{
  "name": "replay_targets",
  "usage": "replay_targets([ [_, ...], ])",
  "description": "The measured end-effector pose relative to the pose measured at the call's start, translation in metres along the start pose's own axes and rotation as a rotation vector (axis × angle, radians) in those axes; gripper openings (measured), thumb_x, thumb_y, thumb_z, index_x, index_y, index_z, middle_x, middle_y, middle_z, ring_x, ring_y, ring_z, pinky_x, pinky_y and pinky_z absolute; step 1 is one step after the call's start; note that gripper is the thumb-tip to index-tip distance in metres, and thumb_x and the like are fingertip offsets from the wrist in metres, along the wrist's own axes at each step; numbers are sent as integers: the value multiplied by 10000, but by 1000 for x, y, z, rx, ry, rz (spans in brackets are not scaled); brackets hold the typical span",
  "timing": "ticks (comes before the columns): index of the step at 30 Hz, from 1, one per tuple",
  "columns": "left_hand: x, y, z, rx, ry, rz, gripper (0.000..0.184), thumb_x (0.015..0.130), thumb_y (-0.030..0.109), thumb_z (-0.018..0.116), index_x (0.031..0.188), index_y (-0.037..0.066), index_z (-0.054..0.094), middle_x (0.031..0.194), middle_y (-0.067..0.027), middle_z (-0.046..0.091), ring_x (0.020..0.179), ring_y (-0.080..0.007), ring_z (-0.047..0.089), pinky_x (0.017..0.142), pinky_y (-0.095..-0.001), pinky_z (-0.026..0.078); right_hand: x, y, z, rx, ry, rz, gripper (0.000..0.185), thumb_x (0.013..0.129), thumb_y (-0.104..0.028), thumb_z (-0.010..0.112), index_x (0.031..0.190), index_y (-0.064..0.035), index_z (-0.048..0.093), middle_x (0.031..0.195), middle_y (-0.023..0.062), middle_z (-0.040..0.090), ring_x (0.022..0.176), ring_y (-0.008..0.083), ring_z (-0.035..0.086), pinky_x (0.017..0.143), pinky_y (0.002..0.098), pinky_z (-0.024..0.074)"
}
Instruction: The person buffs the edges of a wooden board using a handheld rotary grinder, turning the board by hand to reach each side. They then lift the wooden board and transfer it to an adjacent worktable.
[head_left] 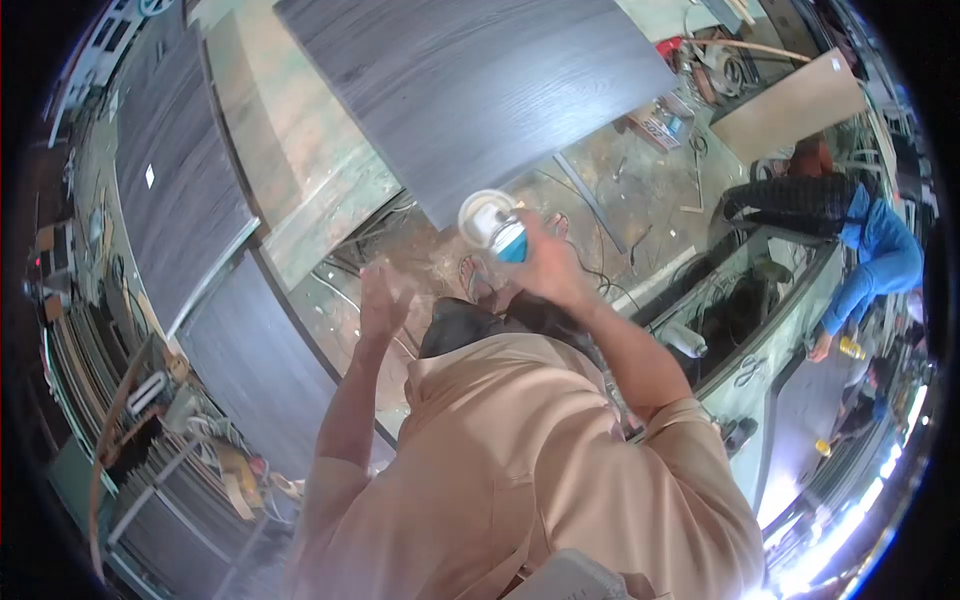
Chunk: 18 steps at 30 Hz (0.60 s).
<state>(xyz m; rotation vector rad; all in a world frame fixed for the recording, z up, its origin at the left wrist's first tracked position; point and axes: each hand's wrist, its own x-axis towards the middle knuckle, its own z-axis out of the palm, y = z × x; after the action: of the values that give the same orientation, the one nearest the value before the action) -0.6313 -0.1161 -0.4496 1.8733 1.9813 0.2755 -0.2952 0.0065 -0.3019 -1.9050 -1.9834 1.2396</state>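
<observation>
My right hand (pixel 548 262) is wrapped round a white-and-blue container (pixel 511 243) that has a pale round rim at its far end. Its exact kind is unclear. It is held near the close corner of a dark wood-grain panel (pixel 490 90). To the left, my left hand (pixel 383 298) is raised and slightly blurred. Its fingers look apart and nothing shows in them. Below both hands are my feet in sandals (pixel 475 275).
More dark panels (pixel 185 150) lie at the left, one lower panel (pixel 255 340) beside my left arm. A framed bench (pixel 740 300) stands at right, with a person in a blue sleeve (pixel 875 260) beyond. Cables, a box (pixel 655 125) and a light board (pixel 790 105) lie farther off.
</observation>
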Motion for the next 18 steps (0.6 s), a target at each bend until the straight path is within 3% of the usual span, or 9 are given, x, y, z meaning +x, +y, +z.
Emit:
replay_targets([
  [4,8,12,-9,-12,-39,-47,802,878,334,781,1481,-77,448,1535,-351,411,1450,-530,365,1214,-547,314,22,50,-69,111,157,24,766,731,-357,839,1374,-105,509,1091,253,711,1023,434,697,871,478,551],
  [5,11,14,-13,-6,-41,-40,802,878,334,781,1481,-77,448,1535,-351,411,1450,-530,365,1214,-547,314,31,62,-84,121,244,59,750,741,-357,832,1362,-95,504,1025,244,724,980,428,710,846,476,554],
  [6,15,18,-19,-24,-28,16,803,886,329,775,1490,-77,438,1537,-354,407,1456,-532,354,1216,-545,307,38,69,-91,132,329,94,734,751,-357,824,1349,-85,498,959,235,736,938,421,722,821,475,557],
  [9,27,40,-35,-42,27,92,790,889,298,769,1495,-78,429,1536,-365,398,1458,-535,345,1217,-545,300,47,72,-100,135,504,104,724,744,-351,835,1327,-69,512,973,234,737,944,408,727,814,478,556],
  [10,34,51,-41,-48,76,107,777,884,271,768,1491,-77,430,1532,-372,394,1452,-536,347,1216,-547,301,42,65,-100,223,416,200,734,744,-361,839,1325,-54,512,1032,250,729,963,414,721,828,479,556],
  [12,56,82,-59,-47,53,96,808,890,291,764,1518,-62,399,1560,-371,347,1465,-543,317,1218,-545,295,36,73,-72,283,330,41,696,747,-294,854,1320,-52,541,1062,230,725,979,364,720,845,437,559],
  [13,69,95,-65,-48,29,77,838,896,311,761,1545,-47,368,1589,-370,301,1478,-550,287,1220,-543,289,29,62,-56,210,286,66,739,749,-324,840,1368,-98,504,1059,244,720,1011,394,711,859,464,555],
  [14,81,103,-66,-43,24,93,838,896,311,761,1545,-47,368,1589,-370,301,1478,-550,287,1220,-543,289,21,40,-59,90,97,153,791,752,-373,822,1418,-158,455,1078,263,710,1069,425,691,882,491,546],
  [18,121,125,-68,14,-81,134,887,900,374,756,1578,-13,335,1627,-358,234,1509,-536,233,1220,-573,268,19,37,-44,-42,-11,59,822,757,-403,805,1449,-195,416,1058,276,709,1071,456,679,877,513,542],
])
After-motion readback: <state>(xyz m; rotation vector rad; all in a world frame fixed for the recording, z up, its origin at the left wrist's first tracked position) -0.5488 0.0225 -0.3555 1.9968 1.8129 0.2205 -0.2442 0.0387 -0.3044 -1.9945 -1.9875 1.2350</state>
